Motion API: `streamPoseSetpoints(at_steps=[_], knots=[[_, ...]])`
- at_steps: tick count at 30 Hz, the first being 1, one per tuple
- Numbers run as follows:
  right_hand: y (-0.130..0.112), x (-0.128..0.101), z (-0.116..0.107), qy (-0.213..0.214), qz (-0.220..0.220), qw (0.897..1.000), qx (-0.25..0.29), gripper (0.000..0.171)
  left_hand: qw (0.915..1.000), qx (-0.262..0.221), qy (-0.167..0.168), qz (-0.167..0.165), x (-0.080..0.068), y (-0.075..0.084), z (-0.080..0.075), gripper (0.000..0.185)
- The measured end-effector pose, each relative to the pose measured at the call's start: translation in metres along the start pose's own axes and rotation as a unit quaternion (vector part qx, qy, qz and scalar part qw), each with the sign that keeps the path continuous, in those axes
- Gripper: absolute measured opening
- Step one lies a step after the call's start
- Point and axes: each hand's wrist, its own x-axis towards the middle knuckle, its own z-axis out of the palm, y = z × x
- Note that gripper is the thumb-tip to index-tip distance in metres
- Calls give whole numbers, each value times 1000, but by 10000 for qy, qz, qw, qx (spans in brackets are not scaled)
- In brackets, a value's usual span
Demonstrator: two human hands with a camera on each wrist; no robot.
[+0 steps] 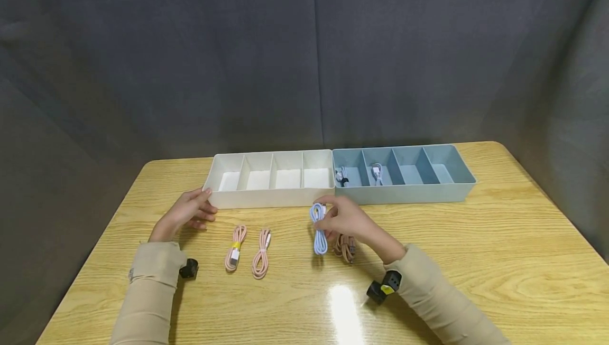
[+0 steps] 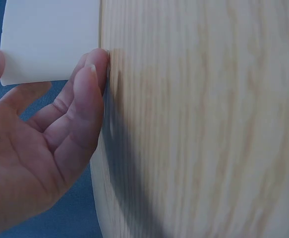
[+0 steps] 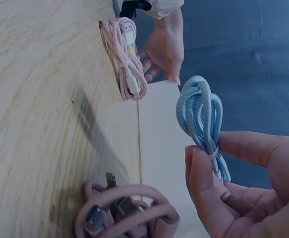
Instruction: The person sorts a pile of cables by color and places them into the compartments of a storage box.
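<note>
- Wood-grain table (image 1: 476, 260) w/ rounded corners, dark grey cloth backdrop (image 1: 190, 59) behind and around it; glare spot on tabletop near front edge.
- White tray (image 1: 271, 193), 4 compartments, sits at back of table; blue tray (image 1: 404, 189), also 4 compartments, touches it end to end on the right.
- Blue tray: leftmost compartment holds a small cable w/ black tie (image 1: 341, 176), next one holds a pale bundled cable (image 1: 377, 173); other 2 compartments show only floor.
- In front of white tray: 2 pink cables lying side by side, apart – one w/ yellow band (image 1: 235, 248), one plain (image 1: 261, 254).
- Brownish-pink coiled cable (image 1: 345, 246) on table just under/right of the right hand; nothing lies btw hands and trays.
- Right hand (image 1: 347, 220): thumb and fingers (image 3: 203, 188) curled, pinching the light blue cable (image 1: 317, 229) near its tie; bundle is lifted off the table in front of the tray junction, loop end up in wrist view, lower end hanging close to tabletop.
- Left hand (image 1: 187, 213): fingers relaxed, loosely spread, holds nothing; rests at the front left corner of white tray, fingertips (image 2: 97, 64) against table, thumb near tray wall – actual contact w/ tray unclear.
- Both sleeves beige, small black cam units at wrists.
</note>
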Motion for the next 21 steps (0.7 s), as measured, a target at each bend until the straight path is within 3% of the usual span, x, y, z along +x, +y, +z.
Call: streamPoseSetpoints(at_steps=[6, 21], knots=[[2, -1, -8, 38, -116, 9999, -12, 55, 10000, 24, 8, -25, -1, 1, 0, 63], [10, 0, -27, 97, 83, 9964, 840, 57, 10000, -79, -30, 39, 0, -2, -1, 59]])
